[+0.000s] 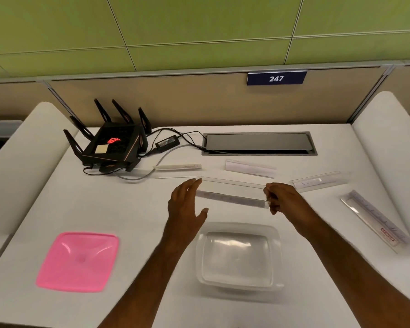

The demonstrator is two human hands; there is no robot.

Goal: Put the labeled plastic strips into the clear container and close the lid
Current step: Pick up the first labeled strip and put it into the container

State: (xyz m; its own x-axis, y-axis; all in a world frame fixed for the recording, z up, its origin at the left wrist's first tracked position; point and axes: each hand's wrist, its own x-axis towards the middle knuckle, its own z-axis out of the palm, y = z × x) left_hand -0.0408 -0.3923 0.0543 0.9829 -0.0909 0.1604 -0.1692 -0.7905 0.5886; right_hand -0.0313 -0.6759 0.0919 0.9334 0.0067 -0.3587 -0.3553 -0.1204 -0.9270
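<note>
A clear labeled plastic strip (pixel 231 194) hangs above the white desk, just beyond the clear container (pixel 238 255). My right hand (pixel 282 197) pinches the strip's right end. My left hand (pixel 187 204) is spread open at the strip's left end, fingertips touching or nearly touching it. The container stands open and holds nothing. Its pink lid (pixel 78 261) lies flat to the left. Other strips lie on the desk: one at the far left (pixel 178 166), one behind (pixel 250 168), one to the right (pixel 317 182), one at the far right (pixel 374 218).
A black router (pixel 111 143) with upright antennas, its power brick (pixel 167 143) and cables sit at the back left. A grey cable hatch (pixel 258 143) is set into the desk at the back. White side dividers (pixel 388 147) flank the desk.
</note>
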